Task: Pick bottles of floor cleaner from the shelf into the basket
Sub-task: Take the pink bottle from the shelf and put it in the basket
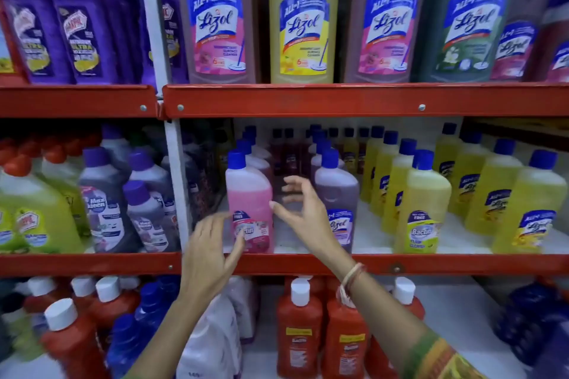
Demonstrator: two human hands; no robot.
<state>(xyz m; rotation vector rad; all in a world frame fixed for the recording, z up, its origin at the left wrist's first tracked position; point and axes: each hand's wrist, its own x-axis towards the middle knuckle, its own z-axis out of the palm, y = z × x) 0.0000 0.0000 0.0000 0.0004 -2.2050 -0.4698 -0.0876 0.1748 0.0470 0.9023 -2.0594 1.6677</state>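
A pink floor cleaner bottle with a blue cap stands upright at the front of the middle shelf. My left hand is spread open at the bottle's lower left, thumb touching the label. My right hand is open just right of the bottle, fingers apart, thumb near its side. Neither hand closes around it. A purple cleaner bottle stands to the right. No basket is in view.
Yellow cleaner bottles fill the middle shelf's right side. Large Lizol bottles line the top shelf. Red bottles with white caps stand below. A white upright post divides the racks at the left.
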